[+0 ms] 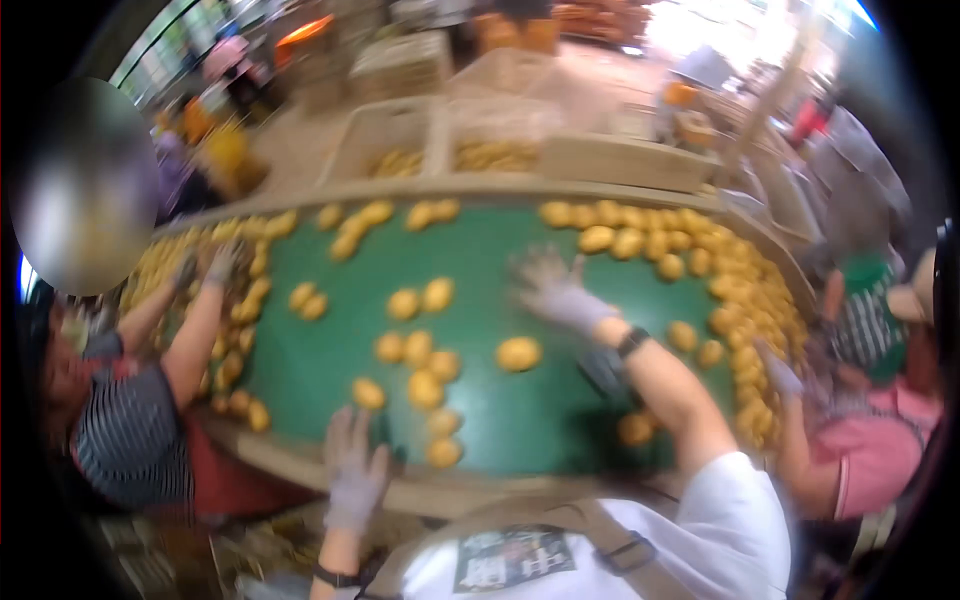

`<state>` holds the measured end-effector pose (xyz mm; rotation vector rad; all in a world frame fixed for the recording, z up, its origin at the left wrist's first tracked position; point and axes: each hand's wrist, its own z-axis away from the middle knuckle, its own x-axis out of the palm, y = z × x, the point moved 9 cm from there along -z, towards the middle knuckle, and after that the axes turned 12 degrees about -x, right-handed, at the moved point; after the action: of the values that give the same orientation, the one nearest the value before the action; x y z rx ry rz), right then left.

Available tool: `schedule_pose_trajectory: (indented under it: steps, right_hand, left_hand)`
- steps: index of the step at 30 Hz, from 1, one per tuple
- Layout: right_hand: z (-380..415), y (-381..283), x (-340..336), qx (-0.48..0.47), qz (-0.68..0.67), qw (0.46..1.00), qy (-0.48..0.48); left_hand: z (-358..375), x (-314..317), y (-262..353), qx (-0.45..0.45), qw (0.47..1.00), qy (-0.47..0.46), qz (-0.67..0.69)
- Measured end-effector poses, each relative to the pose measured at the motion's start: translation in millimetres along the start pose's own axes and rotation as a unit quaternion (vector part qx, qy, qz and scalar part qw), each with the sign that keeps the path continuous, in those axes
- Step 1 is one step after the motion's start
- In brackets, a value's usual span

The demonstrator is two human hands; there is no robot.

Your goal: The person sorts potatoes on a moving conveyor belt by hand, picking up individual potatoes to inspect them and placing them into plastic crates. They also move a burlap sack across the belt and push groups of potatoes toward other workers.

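Yellow, oval produce that looks like potatoes [519,354] lies scattered on a green belt [310,365]. My right hand [560,292], in a pale glove, reaches out over the belt with fingers spread and holds nothing. Just beyond its fingertips are more of the yellow pieces [597,239]. My left hand [355,475], also gloved, is at the belt's near edge, open, its fingers pointing away from me. A single yellow piece [368,393] lies just past its fingertips. To its right sits a loose cluster [425,388]. A blurred dark shape [603,371] shows beside my right forearm.
Dense rows of produce line the left side [235,345] and the right side [745,320]. A person [130,420] at left reaches over the belt; another person [880,450] works at right. Crates [385,135] holding produce stand behind the far rim [480,188].
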<state>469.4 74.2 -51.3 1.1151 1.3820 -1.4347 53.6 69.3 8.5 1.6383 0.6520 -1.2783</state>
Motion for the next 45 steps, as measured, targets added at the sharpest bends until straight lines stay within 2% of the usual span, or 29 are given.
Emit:
schedule_pose_trajectory:
  steps: [2, 4, 5, 7, 8, 11, 12, 14, 15, 17, 20, 21, 23, 25, 26, 28, 29, 32, 34, 36, 38, 39, 45]
  right_hand:
    - [8, -82, 16, -0.228, 0.028, 0.973, -0.030]
    - [8, -91, -30, -0.267, -0.214, 0.940, 0.005]
    - [-7, -63, -34, -0.226, -0.132, 0.965, 0.011]
    - [-32, -14, -66, -0.218, 0.104, 0.961, 0.135]
    - [-33, -14, -81, -0.247, 0.252, 0.902, 0.250]
    - [-76, -21, -32, -0.215, 0.075, 0.964, 0.136]
    - [-82, -36, 24, -0.215, 0.072, 0.968, 0.108]
    - [-59, -163, 21, -0.216, 0.022, 0.976, 0.031]
    - [-42, -217, 25, -0.324, 0.063, 0.944, 0.000]
    - [9, -277, 18, -0.502, 0.004, 0.861, -0.080]
    - [36, -279, 0, -0.536, 0.012, 0.839, -0.095]
    - [15, -269, -3, -0.441, 0.079, 0.865, -0.226]
    - [-11, -201, -22, -0.376, 0.068, 0.924, -0.002]
    - [-61, -121, -12, -0.311, 0.017, 0.949, 0.055]
    - [-79, -113, -34, -0.316, 0.076, 0.939, 0.116]
    - [-133, -103, -61, -0.282, 0.075, 0.943, 0.159]
    - [-163, -94, -66, -0.244, 0.017, 0.959, 0.142]
    - [-224, -59, -37, -0.091, 0.032, 0.992, 0.077]
    - [-232, -69, -21, -0.123, 0.063, 0.989, 0.045]
    - [-230, -76, -1, -0.120, 0.027, 0.992, 0.010]
    - [-206, -87, 7, -0.069, -0.076, 0.994, -0.026]
    - [-196, -93, 7, -0.075, -0.101, 0.991, -0.040]
    - [-137, -70, 6, -0.069, -0.138, 0.988, -0.011]
  left_hand:
    - [6, -9, -17, 0.001, 0.999, 0.032, 0.000]
    - [10, -12, -29, -0.007, 0.998, 0.057, 0.015]
    - [9, -13, -37, -0.019, 0.998, 0.061, 0.029]
    - [3, -18, -32, -0.014, 0.995, 0.096, 0.014]
    - [-1, -18, -30, -0.028, 0.995, 0.094, 0.019]
    - [-8, -22, -45, -0.041, 0.992, 0.113, 0.038]
    - [-8, -22, -46, -0.042, 0.992, 0.117, 0.039]
    - [-8, -24, -54, -0.042, 0.991, 0.120, 0.046]
    - [-8, -25, -57, -0.039, 0.990, 0.124, 0.048]
    - [-15, -25, -65, -0.032, 0.990, 0.131, 0.051]
    - [-18, -33, -63, -0.023, 0.989, 0.132, 0.057]
    - [-19, -34, -64, -0.024, 0.989, 0.134, 0.056]
    - [-19, -32, -62, -0.024, 0.989, 0.136, 0.053]
    - [-18, -25, -71, -0.069, 0.985, 0.118, 0.103]
    - [-18, -22, -72, -0.091, 0.982, 0.111, 0.127]
    - [-21, -32, -66, -0.041, 0.987, 0.136, 0.080]
    - [-22, -37, -64, -0.017, 0.987, 0.149, 0.056]
    - [-22, -37, -72, -0.040, 0.986, 0.149, 0.058]
    - [-23, -38, -74, -0.041, 0.986, 0.149, 0.066]
    - [-19, -39, -77, -0.043, 0.983, 0.163, 0.068]
    - [-16, -42, -78, -0.036, 0.979, 0.187, 0.066]
    - [-14, -40, -81, -0.041, 0.981, 0.181, 0.063]
    - [-15, -31, -90, -0.046, 0.986, 0.143, 0.068]
